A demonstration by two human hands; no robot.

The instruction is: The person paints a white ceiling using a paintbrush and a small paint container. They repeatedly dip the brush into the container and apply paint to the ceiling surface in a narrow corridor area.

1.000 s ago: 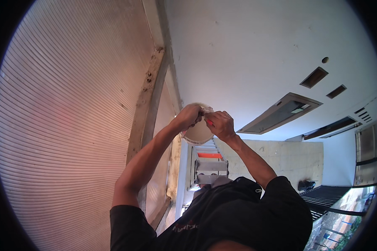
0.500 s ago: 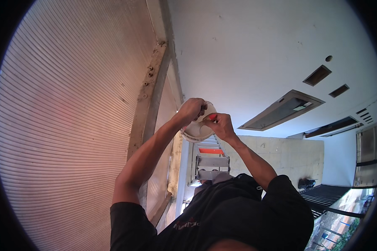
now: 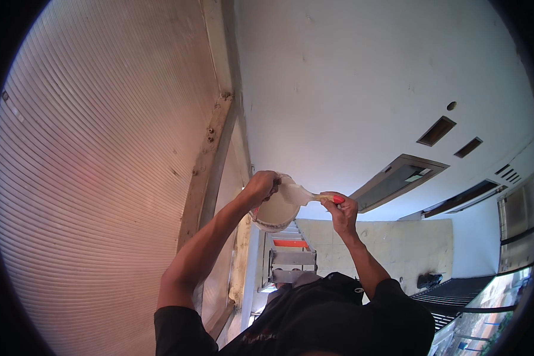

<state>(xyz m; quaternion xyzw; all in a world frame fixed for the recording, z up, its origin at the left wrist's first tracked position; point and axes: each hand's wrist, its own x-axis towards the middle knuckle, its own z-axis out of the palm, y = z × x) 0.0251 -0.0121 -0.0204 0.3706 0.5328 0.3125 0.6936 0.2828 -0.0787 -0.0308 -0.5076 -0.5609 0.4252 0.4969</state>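
1. Round pale bucket [image 3: 272, 226]: hangs above the metal ladder [image 3: 293, 257]; whitish inside, depth of contents unclear.
2. Left hand [image 3: 263, 185]: fingers curled closed on the bucket's rim.
3. Right hand [image 3: 342, 211]: fingers pinch the red-ended handle of a white-coated brush [image 3: 302, 196], its head over the bucket's opening.
4. Black cloth shirt [image 3: 338, 314]: print too blurred to read.

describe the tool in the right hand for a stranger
At the big pale wall's lower left, find the bucket by the left hand. The tool runs from over the bucket to the right hand. Unlike the wide bucket, it has a slim, part-red handle and a flared, whitish head.
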